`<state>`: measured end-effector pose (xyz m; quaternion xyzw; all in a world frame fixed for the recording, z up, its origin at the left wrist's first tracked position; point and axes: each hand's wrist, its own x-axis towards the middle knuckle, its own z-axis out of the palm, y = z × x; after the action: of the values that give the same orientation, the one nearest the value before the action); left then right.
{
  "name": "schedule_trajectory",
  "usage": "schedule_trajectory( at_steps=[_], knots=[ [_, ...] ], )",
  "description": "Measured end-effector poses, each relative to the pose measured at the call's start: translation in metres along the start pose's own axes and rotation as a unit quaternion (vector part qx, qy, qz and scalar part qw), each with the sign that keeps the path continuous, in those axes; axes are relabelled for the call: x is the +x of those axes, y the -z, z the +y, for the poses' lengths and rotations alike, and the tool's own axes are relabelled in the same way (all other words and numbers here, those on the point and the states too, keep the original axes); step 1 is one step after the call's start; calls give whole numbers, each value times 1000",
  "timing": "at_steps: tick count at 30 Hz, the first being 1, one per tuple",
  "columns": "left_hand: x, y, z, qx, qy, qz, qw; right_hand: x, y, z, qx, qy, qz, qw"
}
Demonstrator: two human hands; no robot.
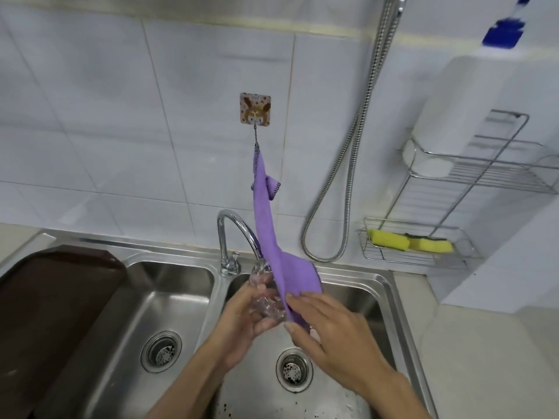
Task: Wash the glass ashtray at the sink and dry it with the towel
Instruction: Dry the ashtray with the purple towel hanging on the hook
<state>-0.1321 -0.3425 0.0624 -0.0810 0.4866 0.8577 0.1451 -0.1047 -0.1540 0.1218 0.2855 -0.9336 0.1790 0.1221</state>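
Observation:
My left hand (242, 316) holds the clear glass ashtray (266, 294) over the right basin of the steel sink (384, 285), fingers curled round its edge. A purple towel (272, 237) hangs from a wall hook (255, 109) and stretches down to the ashtray. My right hand (329, 331) grips the towel's lower end between thumb and fingers and presses it against the ashtray's right side. Part of the ashtray is hidden behind the cloth.
A chrome tap (233, 237) arches behind the ashtray. A dark brown tray (45, 313) leans over the left basin. A shower hose (348, 164) hangs on the tiled wall. A wire rack (417, 246) at the right holds yellow sponges (390, 240).

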Motion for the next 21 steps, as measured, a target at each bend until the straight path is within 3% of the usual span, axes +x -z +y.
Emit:
schedule_trajectory(
  at_steps=[4,10,17,21],
  knots=[
    [6,10,3,-53,16,-20,998,7,11,24,41,72,-101,991],
    [13,16,3,-101,38,-53,993,31,4,43,-31,204,-228,951],
    [15,15,-2,-117,55,-62,990,63,-17,35,-122,176,-236,948],
    [14,17,-1,-105,58,-55,991,60,-11,40,-89,157,-223,958]
  ],
)
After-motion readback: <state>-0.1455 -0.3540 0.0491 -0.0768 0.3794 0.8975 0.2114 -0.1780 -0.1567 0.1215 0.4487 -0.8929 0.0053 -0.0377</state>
